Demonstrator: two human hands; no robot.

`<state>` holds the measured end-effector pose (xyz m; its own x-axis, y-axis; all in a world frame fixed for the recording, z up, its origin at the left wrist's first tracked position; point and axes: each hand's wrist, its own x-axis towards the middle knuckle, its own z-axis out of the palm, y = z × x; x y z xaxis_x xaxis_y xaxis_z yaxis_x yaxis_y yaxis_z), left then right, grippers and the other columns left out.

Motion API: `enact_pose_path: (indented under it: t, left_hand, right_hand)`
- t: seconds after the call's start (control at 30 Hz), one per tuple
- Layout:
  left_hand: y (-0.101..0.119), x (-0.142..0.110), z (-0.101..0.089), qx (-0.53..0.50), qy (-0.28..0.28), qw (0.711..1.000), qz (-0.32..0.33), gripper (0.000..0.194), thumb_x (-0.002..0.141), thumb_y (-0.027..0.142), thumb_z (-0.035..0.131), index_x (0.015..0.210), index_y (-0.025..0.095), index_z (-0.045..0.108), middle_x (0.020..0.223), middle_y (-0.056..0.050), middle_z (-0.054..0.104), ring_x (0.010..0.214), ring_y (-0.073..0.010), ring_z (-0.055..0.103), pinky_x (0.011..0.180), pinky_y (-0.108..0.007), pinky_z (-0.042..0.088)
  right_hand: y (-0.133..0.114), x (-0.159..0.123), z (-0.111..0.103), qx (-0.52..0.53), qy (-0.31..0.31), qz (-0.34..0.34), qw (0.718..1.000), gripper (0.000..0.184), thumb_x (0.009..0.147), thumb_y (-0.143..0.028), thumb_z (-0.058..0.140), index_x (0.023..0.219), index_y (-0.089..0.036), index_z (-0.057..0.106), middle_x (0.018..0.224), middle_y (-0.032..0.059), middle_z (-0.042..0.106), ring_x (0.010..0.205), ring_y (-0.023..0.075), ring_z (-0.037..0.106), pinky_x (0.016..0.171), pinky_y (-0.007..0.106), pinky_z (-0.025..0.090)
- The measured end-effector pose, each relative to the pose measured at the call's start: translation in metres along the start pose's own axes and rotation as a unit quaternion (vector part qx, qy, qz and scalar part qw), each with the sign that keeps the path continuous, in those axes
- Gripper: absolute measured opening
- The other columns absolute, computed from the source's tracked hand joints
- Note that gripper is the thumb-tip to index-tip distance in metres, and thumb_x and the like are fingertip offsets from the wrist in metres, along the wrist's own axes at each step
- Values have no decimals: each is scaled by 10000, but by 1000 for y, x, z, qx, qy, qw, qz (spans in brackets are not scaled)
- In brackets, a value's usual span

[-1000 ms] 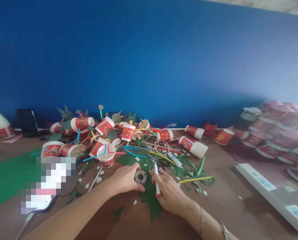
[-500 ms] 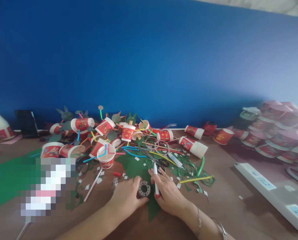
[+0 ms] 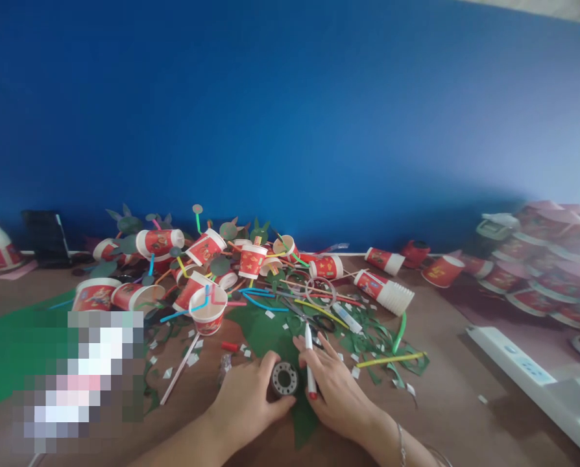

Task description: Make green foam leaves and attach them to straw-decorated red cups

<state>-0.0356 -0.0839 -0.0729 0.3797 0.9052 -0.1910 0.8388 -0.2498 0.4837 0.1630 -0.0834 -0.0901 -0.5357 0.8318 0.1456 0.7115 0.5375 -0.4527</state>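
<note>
A brown surface is backed by a plain blue wall; a pale strip is seen at the upper right corner. A green sheet is laid flat at the left.

A grey ring-shaped part is located at the near centre of the surface. It is gripped at its left side by the left hand, with the fingers curled behind it and the thumb bent in front. A white marker is pinched between the thumb and forefinger of the right hand, its red end directed towards the person; the other fingers are extended forward. Green paper is positioned beneath and ahead of both hands and is partly covered by them.

Scissors are placed just ahead of the right hand, among green paper scraps. An upright paper cup is located ahead of the left hand, with a red cap near it. Behind these, the surface is crowded by a heap of red cups mixed with bent straws. A nested cup stack is laid on its side to the right of the heap. A power strip is placed at the right, with tiered cups beyond it. An area at the left is obscured by pixelation.

Yellow and multicoloured prints are carried by the cups; any lettering is too small to be read. A label is borne by a clear tube, but its text cannot be made out.
</note>
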Motion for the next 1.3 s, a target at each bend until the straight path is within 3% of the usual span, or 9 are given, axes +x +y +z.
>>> enact_pose_path:
  t: [0.1,0.2,0.33,0.47,0.6,0.9,1.3]
  left_hand:
    - [1,0,-1,-6,0,1000,3,378,739,450,617,1048,255,518,967,-22,700,903,-242,653,727,-276,444]
    - [1,1,-1,8,-11,1000,-5,376,739,470,613,1036,258,522,944,-13,702,892,-239,651,728,-279,445]
    - [-1,2,1,28,-19,999,-10,427,753,534,578,1064,249,512,945,-31,704,884,-254,651,735,-296,448]
    - [-4,3,3,22,-13,1000,4,476,767,564,553,1116,247,489,958,-42,703,887,-262,651,736,-316,452]
    - [-3,3,3,19,-16,1000,10,436,758,544,575,1070,248,502,967,-32,701,887,-253,648,720,-299,450]
    - [-3,4,4,25,-29,999,0,408,763,536,562,1036,243,486,938,-25,704,872,-249,655,704,-284,442]
    - [-3,4,5,31,-23,999,4,408,757,544,567,1013,235,494,894,-29,710,830,-253,664,664,-285,448]
  right_hand:
    - [3,0,-3,14,35,-18,999,349,665,-50,428,977,-197,481,1269,117,556,1259,233,438,1120,510,174]
    - [4,0,-9,67,123,-10,990,205,805,-123,449,973,-222,512,1208,104,595,1258,249,424,1054,473,307]
    - [-1,0,-17,184,196,64,961,268,922,-292,365,1106,-242,553,921,70,658,948,229,577,859,365,438]
    - [-12,1,-20,273,189,138,933,349,931,-416,339,965,-211,620,747,30,588,736,185,549,699,288,422]
    - [-18,3,-18,336,190,181,904,335,903,-442,400,740,-195,556,628,-1,522,619,153,482,606,261,372]
    - [-18,7,-8,230,125,166,951,247,852,-267,431,620,-205,488,630,7,542,678,175,473,637,277,337]
    - [-20,7,-3,183,98,149,967,226,875,-257,433,667,-198,501,670,7,568,701,174,473,657,285,337]
